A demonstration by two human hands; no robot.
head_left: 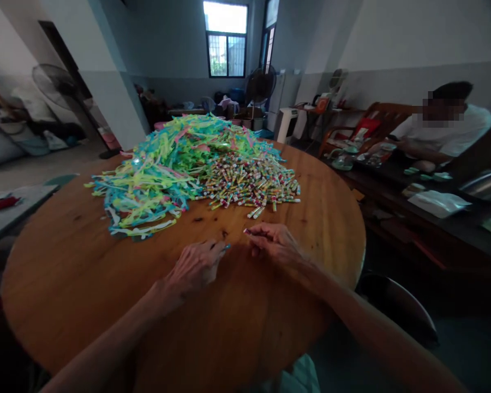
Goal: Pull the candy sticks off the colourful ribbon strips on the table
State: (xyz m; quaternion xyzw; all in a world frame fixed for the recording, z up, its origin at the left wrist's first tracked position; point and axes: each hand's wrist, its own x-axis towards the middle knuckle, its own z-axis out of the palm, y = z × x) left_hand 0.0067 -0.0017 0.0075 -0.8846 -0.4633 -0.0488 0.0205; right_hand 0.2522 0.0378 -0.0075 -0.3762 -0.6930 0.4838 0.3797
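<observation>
My left hand [196,266] rests on the round wooden table [85,273], its fingers pinched together on a small piece with a blue end. My right hand [274,243] lies just to its right, fingers curled round a small roll with a pink tip. Beyond both hands lies a heap of small rolled paper pieces [249,183] with coloured ends. A large tangle of green, blue, yellow and pink paper strips [163,164] spreads behind and to the left of that heap.
A person in a white shirt [445,128] sits at a dark table [433,207] to the right, with dishes on it. Standing fans [53,87] [261,84], a wooden armchair [368,128] and a low grey table [8,210] surround the round table.
</observation>
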